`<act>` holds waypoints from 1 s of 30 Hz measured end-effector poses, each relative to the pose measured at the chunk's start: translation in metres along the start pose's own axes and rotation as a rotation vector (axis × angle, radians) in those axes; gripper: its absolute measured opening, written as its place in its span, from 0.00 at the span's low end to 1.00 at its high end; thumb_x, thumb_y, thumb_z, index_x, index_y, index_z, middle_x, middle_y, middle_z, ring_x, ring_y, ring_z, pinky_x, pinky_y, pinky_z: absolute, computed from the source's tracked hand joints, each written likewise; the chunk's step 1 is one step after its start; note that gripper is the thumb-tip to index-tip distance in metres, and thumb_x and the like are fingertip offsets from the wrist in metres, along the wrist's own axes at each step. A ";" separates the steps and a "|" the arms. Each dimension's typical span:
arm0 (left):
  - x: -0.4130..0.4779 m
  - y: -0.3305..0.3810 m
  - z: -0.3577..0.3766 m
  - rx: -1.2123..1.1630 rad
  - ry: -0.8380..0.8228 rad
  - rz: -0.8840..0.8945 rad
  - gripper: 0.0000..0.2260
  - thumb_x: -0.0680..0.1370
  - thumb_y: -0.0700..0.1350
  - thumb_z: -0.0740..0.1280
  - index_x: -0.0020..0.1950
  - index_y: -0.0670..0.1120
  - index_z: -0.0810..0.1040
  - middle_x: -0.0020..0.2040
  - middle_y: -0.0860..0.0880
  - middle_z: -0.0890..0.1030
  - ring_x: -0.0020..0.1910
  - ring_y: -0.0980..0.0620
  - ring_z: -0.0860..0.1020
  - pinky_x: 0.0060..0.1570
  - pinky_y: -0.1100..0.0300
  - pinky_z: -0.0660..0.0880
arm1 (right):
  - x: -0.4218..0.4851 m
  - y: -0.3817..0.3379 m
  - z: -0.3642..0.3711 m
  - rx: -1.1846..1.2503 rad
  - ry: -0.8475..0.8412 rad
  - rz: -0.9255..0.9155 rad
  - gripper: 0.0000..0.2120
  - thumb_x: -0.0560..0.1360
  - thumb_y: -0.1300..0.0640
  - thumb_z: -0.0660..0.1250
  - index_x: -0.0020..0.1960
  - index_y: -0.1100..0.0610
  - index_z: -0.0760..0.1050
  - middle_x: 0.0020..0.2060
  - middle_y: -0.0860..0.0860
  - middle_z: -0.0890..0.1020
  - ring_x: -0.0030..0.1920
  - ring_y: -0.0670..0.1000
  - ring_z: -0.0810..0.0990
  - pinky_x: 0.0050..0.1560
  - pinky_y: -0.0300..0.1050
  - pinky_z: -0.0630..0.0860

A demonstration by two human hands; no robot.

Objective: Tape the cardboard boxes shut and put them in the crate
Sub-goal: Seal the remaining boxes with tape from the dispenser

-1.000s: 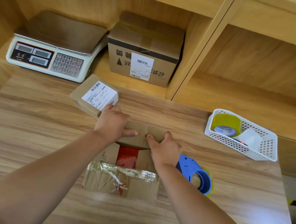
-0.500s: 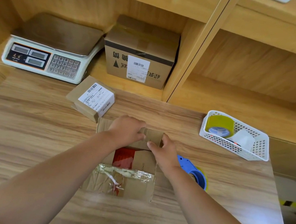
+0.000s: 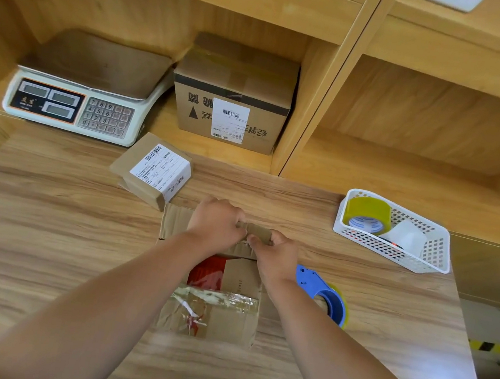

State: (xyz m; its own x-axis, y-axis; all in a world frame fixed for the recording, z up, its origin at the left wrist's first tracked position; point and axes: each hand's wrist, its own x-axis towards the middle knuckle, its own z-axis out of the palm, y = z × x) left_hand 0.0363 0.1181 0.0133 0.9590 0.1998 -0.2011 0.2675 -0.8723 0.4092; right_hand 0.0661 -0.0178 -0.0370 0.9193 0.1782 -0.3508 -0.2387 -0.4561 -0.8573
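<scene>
Open box [image 3: 234, 324] sits mid-counter [image 3: 46, 226], close in front of me, red contents showing. My left fingers [image 3: 234, 216] and right fingers [image 3: 278, 240] both curl over its far flap [image 3: 258, 230], gripping it. Dispenser [image 3: 324, 294] lies just right of the box. Parcel [image 3: 152, 170] lies far-left, beside the flap.

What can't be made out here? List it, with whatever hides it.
Crate: nowhere in the head view.
Red contents of the open box: mostly hidden by flaps and the left forearm.
Its far flap: largely covered by the left hand and right hand gripping it.
Tape dispenser: partly behind the right forearm.
Small box label: print too small.
</scene>
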 end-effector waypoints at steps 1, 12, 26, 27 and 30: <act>0.000 -0.001 -0.001 -0.001 -0.005 0.009 0.11 0.78 0.49 0.62 0.55 0.49 0.80 0.50 0.49 0.79 0.55 0.50 0.72 0.57 0.60 0.61 | 0.000 0.000 -0.001 -0.005 0.002 0.001 0.21 0.69 0.55 0.74 0.38 0.72 0.70 0.27 0.54 0.70 0.29 0.50 0.66 0.30 0.44 0.63; -0.017 -0.024 -0.020 -0.081 -0.060 -0.062 0.20 0.81 0.55 0.56 0.31 0.49 0.69 0.32 0.53 0.72 0.36 0.53 0.72 0.34 0.59 0.67 | -0.012 -0.002 -0.022 -0.044 -0.116 0.021 0.15 0.74 0.69 0.60 0.34 0.56 0.77 0.28 0.55 0.77 0.29 0.47 0.71 0.32 0.44 0.70; -0.090 -0.054 0.024 0.150 -0.203 -0.019 0.41 0.71 0.68 0.60 0.78 0.51 0.53 0.77 0.49 0.58 0.76 0.49 0.53 0.74 0.48 0.48 | -0.071 0.013 -0.038 -0.150 -0.260 -0.140 0.24 0.71 0.66 0.69 0.62 0.46 0.72 0.53 0.37 0.75 0.53 0.34 0.74 0.51 0.24 0.67; -0.094 -0.054 0.030 0.156 -0.204 -0.026 0.43 0.69 0.71 0.55 0.78 0.50 0.51 0.77 0.49 0.56 0.76 0.50 0.51 0.74 0.48 0.45 | -0.073 0.016 -0.037 -0.186 -0.269 -0.156 0.27 0.70 0.67 0.69 0.63 0.45 0.71 0.52 0.35 0.73 0.53 0.33 0.73 0.49 0.23 0.66; -0.102 -0.055 0.044 0.164 -0.146 -0.048 0.45 0.66 0.72 0.39 0.78 0.48 0.50 0.77 0.49 0.55 0.76 0.50 0.49 0.73 0.48 0.40 | -0.079 0.023 -0.035 -0.298 -0.254 -0.188 0.32 0.69 0.65 0.71 0.70 0.48 0.67 0.56 0.38 0.71 0.58 0.39 0.70 0.54 0.28 0.64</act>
State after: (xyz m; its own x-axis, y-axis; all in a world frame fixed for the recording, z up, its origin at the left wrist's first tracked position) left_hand -0.0806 0.1261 -0.0281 0.9185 0.1870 -0.3483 0.2827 -0.9266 0.2481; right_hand -0.0009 -0.0733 -0.0162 0.8230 0.4743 -0.3125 0.0607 -0.6204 -0.7819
